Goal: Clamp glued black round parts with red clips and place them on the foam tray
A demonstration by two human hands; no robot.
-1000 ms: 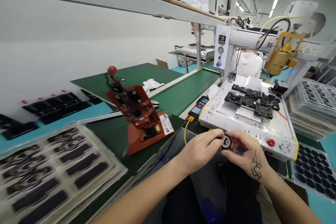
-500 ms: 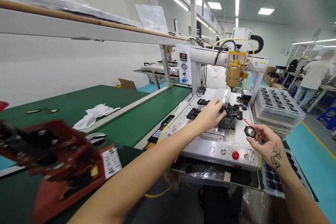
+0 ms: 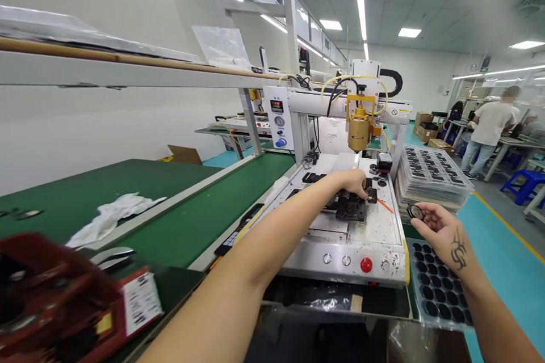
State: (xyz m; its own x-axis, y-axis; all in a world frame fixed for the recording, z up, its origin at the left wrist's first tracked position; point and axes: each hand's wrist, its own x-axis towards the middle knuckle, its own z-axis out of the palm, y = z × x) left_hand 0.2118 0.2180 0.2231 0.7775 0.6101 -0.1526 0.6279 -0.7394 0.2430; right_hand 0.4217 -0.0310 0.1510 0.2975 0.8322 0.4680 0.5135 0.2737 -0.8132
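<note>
At centre frame the left hand (image 3: 355, 182) pinches a small black part (image 3: 372, 197) on the black fixtures (image 3: 351, 207), while right of it the right hand (image 3: 440, 229) pinches a round disc (image 3: 416, 212).

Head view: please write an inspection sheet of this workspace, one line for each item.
Surface: white machine bed, stained, with a red button on its front edge.
Job's things: black fixtures on the bed; small round black part.
Clutter: white cloth on the green belt; red jig, blurred.
Hands: left hand reaches to the fixtures, grip unclear; right hand holds the round part in its fingers.
Cables: yellow hose and black cables above the brass dispensing head.
Surroundings: stacked trays, dark cavity tray, a person standing in the background.
</note>
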